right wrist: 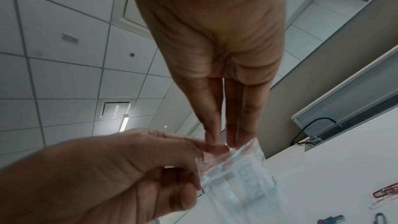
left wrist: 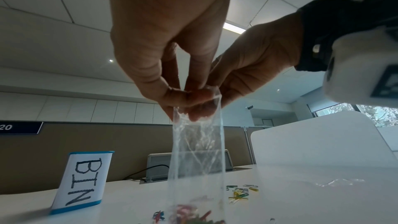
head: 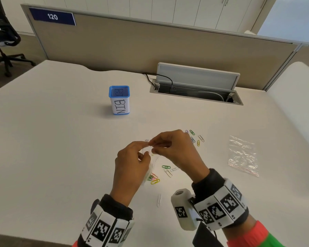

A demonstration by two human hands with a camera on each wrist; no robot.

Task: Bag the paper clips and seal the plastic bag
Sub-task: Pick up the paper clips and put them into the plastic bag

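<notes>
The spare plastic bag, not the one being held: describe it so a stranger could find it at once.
Start at the white desk and look to the person's right, past the scattered paper clips. There the spare plastic bag lies flat by itself, with nothing visible inside. Unlike the plastic bag pinched at its mouth by both hands, it is untouched and shows a thin red line along its near edge.

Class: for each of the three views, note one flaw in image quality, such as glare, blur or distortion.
Head view: wide-angle bending curves the desk divider. Left wrist view: ceiling backlight leaves both hands dark, left hand, right hand. Right wrist view: the plastic bag is blurred.
</notes>
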